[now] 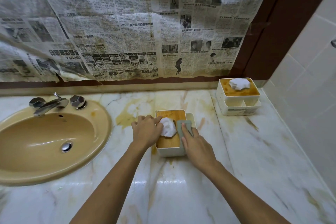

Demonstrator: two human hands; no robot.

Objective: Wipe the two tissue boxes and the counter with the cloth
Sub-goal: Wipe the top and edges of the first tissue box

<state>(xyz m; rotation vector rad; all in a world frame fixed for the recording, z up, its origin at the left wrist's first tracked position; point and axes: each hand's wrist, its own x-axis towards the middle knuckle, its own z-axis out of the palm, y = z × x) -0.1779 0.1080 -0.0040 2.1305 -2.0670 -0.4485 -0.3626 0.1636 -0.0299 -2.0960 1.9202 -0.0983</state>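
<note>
A white tissue box with a wooden lid (169, 142) stands on the marble counter (181, 192) in front of me, a white tissue (169, 127) sticking up from its slot. My left hand (146, 131) rests on the lid's left side, fingers touching the tissue. My right hand (197, 146) presses a grey-green cloth (182, 127) flat onto the lid's right side. A second tissue box (239, 102), its wooden lid stained, sits at the back right corner with its own tissue poking out.
A tan oval sink (45, 142) with a chrome tap (52, 103) is set into the counter at the left. Yellow-brown stains mark the marble near the boxes. Old newspaper (118, 29) covers the wall behind. A tiled wall (309, 96) closes the right side.
</note>
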